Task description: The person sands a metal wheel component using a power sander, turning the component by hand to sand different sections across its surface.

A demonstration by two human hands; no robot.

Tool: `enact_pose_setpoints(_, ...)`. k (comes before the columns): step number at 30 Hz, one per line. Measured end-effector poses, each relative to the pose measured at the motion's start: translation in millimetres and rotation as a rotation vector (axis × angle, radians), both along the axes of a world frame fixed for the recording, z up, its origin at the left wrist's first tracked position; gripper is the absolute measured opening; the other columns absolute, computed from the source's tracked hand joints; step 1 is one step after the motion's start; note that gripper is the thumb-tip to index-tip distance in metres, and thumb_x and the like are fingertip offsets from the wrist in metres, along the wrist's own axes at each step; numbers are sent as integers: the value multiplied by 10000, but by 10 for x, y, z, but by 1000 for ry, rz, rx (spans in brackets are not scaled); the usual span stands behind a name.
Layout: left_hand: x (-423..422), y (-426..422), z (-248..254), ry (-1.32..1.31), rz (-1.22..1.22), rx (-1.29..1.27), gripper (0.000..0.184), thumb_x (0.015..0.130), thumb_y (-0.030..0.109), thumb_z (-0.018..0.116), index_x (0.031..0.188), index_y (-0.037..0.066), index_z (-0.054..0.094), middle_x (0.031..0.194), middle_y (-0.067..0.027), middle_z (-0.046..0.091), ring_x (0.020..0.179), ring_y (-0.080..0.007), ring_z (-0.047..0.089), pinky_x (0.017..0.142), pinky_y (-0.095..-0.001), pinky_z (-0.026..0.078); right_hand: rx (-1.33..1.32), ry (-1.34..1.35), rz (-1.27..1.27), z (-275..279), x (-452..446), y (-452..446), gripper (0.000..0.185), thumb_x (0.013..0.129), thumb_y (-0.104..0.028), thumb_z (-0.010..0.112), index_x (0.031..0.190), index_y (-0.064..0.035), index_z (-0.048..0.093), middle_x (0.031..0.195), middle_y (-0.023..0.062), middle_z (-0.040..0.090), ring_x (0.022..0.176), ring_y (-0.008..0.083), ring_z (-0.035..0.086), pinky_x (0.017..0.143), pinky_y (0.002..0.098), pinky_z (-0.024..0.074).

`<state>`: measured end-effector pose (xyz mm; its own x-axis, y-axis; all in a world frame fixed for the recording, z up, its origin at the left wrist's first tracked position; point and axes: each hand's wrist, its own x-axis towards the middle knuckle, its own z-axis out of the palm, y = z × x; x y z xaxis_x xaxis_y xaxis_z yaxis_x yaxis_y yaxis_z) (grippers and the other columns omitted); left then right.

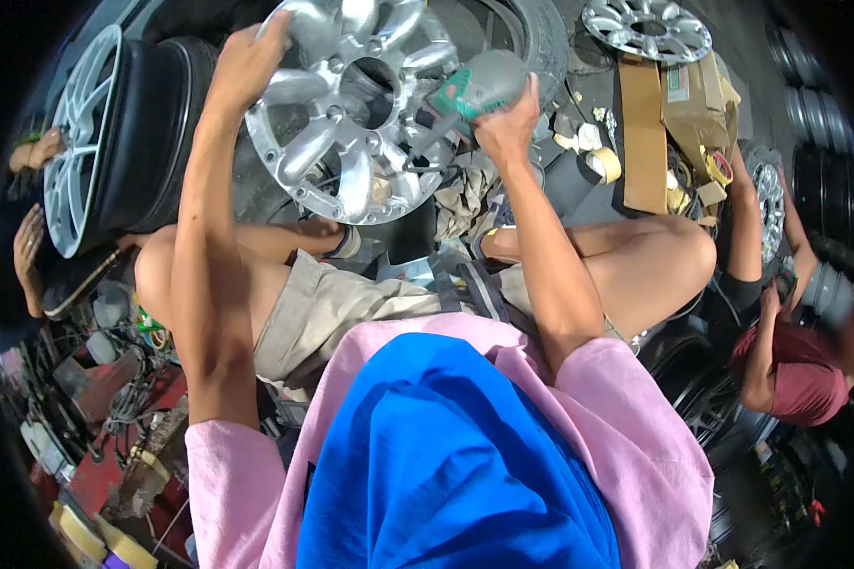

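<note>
A large polished silver wheel face [356, 142] stands between my knees at the top centre. My left hand [251, 59] is closed on its upper left rim. In my right hand [510, 121] is a green and grey power tool [484, 87], held against or just over the right side of the wheel. The tool's working end is hard to make out. Behind the wheel, a tyre [541, 43] shows at the upper right, and a crumpled cloth [463, 201] lies below the tool.
At left, another person's hands [43, 149] are by a silver-faced wheel [83, 142]. Another silver wheel [647, 28] rests above cardboard boxes [643, 133], near a tape roll [604, 165]. A person in a red shirt [807, 379] works at right. Tools and cables [128, 408] lie lower left.
</note>
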<state>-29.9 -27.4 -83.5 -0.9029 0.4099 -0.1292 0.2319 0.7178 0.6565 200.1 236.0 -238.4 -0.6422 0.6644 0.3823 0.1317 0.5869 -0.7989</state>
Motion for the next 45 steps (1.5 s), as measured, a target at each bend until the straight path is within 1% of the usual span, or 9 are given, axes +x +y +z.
enact_pose_setpoints(1,125,115,154,0,16,11,677,957,643,563,1077,10,769,971,-138,751,907,-239,675,864,-359,493,11,0,16,60,50,-13,702,628,-266,961,1159,-5,584,1081,145,644,980,310,659,879,408,536)
enact_pose_setpoints(3,502,478,543,71,40,99,527,1020,411,514,938,-65,725,788,-244,719,733,-350,707,713,-463,520,107,80,-35,180,144,-63,712,639,-214,954,1184,-10,544,1089,135,637,986,290,663,872,405,537)
enact_pose_setpoints(10,681,798,774,216,-62,84,479,1020,397,522,1049,-28,741,949,-341,693,982,-501,688,841,-519,538,181,90,38,348,276,50,729,624,-270,990,1147,-21,547,1056,127,603,932,279,640,833,406,530)
enact_pose_setpoints(18,621,974,742,288,-188,93,467,1020,385,528,984,-31,738,934,-363,670,974,-523,664,813,-555,534,186,109,65,262,247,-66,734,620,-298,1002,1144,-15,573,1058,116,576,941,276,631,837,401,519)
enact_pose_setpoints(23,552,972,687,349,-233,-91,506,1026,375,511,960,-80,724,975,-385,663,997,-533,660,847,-568,539,155,115,45,254,284,-33,747,606,-291,1006,1142,-6,570,1073,127,545,960,317,611,838,422,500)
enact_pose_setpoints(33,508,1165,643,302,-55,-63,592,1024,411,478,897,-118,711,974,-412,659,1003,-548,664,914,-570,538,278,143,-1,239,169,-38,752,599,-308,992,1151,0,585,1094,140,526,1009,356,576,862,446,476)
enact_pose_setpoints(39,317,1262,533,337,-105,-91,527,1019,361,467,949,-95,721,977,-400,673,976,-539,680,896,-565,548,262,153,-18,137,240,109,758,593,-303,994,1155,3,589,1090,134,522,1012,344,575,855,440,476)
enact_pose_setpoints(41,210,1308,539,492,-407,-320,472,1010,312,453,1000,-65,737,1021,-373,687,1007,-515,687,909,-546,553,248,172,-31,109,250,113,758,593,-303,994,1155,5,587,1088,134,521,1013,341,575,853,440,476)
enact_pose_setpoints(45,211,1476,606,290,-192,-157,444,993,282,450,1057,-41,747,1083,-336,698,1055,-492,687,935,-525,553,285,142,6,109,186,105,761,597,-301,998,1155,7,584,1091,139,525,989,346,584,846,446,481)
